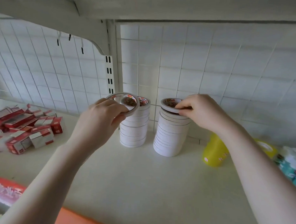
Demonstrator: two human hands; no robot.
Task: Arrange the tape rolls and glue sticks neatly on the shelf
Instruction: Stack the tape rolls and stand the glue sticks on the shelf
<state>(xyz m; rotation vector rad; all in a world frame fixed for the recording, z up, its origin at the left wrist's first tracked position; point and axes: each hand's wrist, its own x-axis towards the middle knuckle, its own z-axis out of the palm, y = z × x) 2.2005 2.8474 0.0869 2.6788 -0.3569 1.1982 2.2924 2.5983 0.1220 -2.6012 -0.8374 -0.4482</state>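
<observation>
The left hand (100, 117) holds two thin white tape rings (127, 102), its fingers (118, 111) curled round their lower rims; the rings are tilted, a smaller one set within or in front of a larger, and printed reddish labels show through their hollow cores. Just behind and below these fingers stands the left stack (135, 128), a straight column of flat white rolls on the shelf (141, 187), its top ring carrying the same red label. The right hand (201, 112) reaches to the top of the right stack (171, 134), its fingers (181, 107) bent over the rim of the top roll (169, 104) and pinching its edge; that roll sits slightly askew on the column beneath, which leans a little and shows thin dark seams between the rolls. The two stacks stand near each other, apart, against a white wire grid (196, 63) at the back. Below the right wrist lies a smooth yellow bottle (213, 152), partly hidden by the forearm. Well to the left of the left fingers sits a loose heap of small red-and-white boxes (25, 129) on the matte cream shelf.
</observation>
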